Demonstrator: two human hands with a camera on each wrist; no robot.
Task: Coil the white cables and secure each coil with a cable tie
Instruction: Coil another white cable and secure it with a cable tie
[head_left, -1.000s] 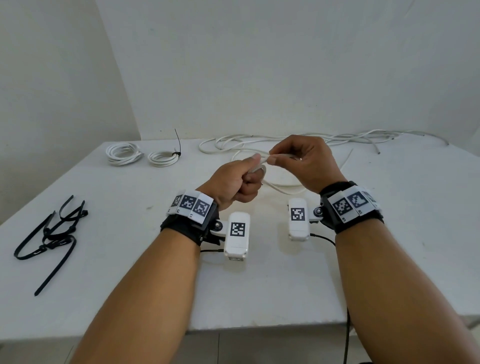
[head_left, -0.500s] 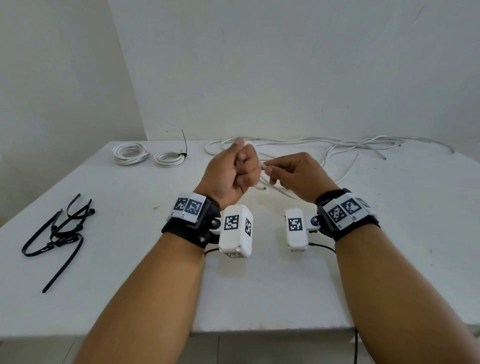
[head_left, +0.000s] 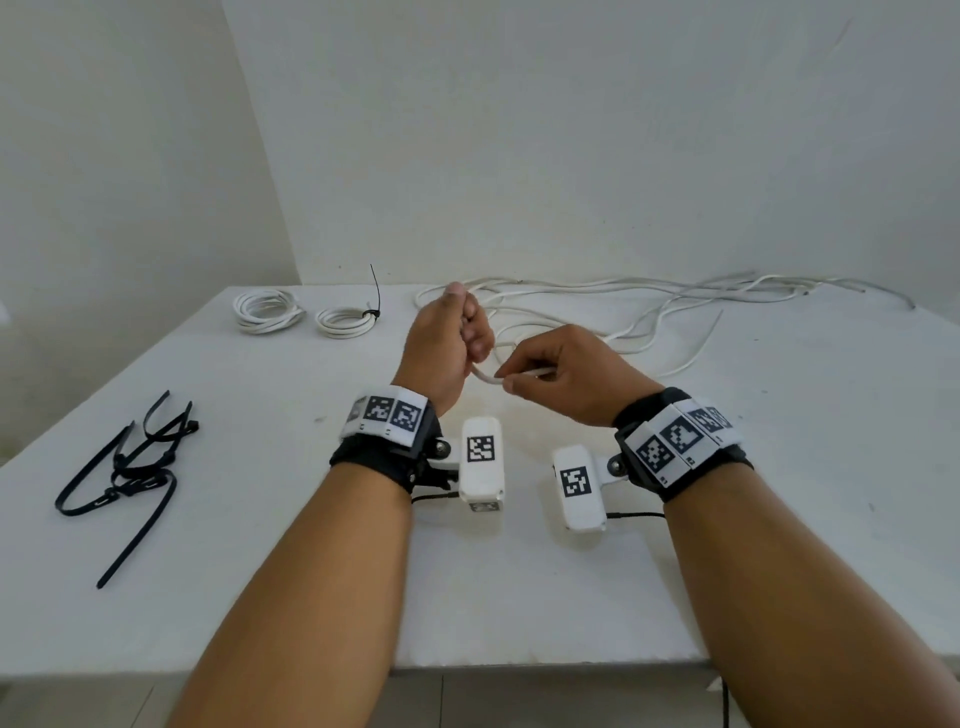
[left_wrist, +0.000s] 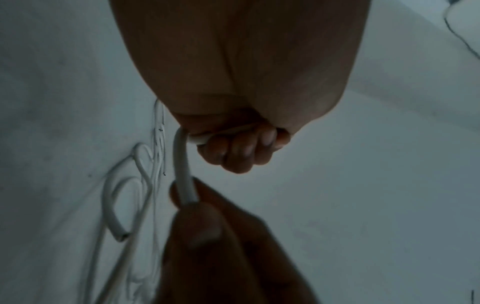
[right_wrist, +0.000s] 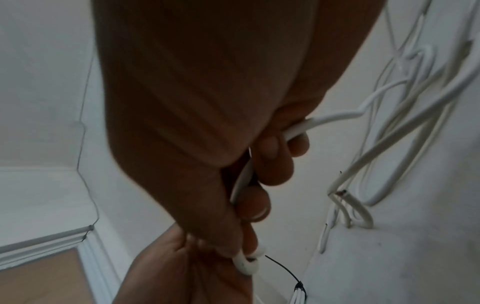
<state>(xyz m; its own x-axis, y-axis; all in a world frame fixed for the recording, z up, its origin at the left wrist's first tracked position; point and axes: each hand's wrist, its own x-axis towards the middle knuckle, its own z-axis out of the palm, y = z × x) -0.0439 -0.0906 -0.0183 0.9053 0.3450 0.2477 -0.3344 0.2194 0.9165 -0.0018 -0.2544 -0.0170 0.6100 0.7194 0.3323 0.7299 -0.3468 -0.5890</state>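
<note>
Both hands are raised just above the white table (head_left: 260, 571), near its middle. The left hand (head_left: 441, 348) is clenched round a white cable (head_left: 485, 375), fingers curled tight with the thumb up; in the left wrist view the cable (left_wrist: 182, 164) leaves that fist and bends down toward the other hand. The right hand (head_left: 566, 374), at about 4 o'clock from the left and nearly touching it, pinches the same cable between thumb and fingertips, and the right wrist view shows the cable (right_wrist: 244, 176) running through its curled fingers.

From there the cable runs back into the loose white cables (head_left: 649, 306) sprawled along the far edge, from 12 to 2 o'clock. At about 11 o'clock lie two finished coils side by side: a plain coil (head_left: 267, 310) and a tied coil (head_left: 345, 322) whose black tie tail sticks up. A bunch of black cable ties (head_left: 130, 467) lies at 9 o'clock, well apart from the hands.

The wrist bands (head_left: 387, 415) and the white camera housings (head_left: 483, 462) carry black-and-white square code markers; the tiny print on them is too small to read.
</note>
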